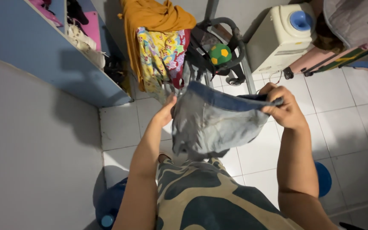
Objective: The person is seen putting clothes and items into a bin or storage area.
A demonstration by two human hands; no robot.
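floor (346,127): white square tiles with grey joints, running from the blue shelf unit on the left to the far wall.
shelf unit (43,64): blue, stands on the floor at the left; its shelf carries pink cloth (91,25) and pale bundled things (81,40).
stroller (222,47): dark frame, wheels on the tiles near the far wall; a green and yellow ball (220,53) sits in it, and an orange cloth (150,21) and a flowered cloth (160,57) hang over it.
water dispenser (277,38): cream box with a blue top, on the floor by the wall.
blue jug (109,208): on the tiles at lower left, partly hidden.
blue round thing (323,179): flat on the tiles at lower right, partly hidden by an arm.
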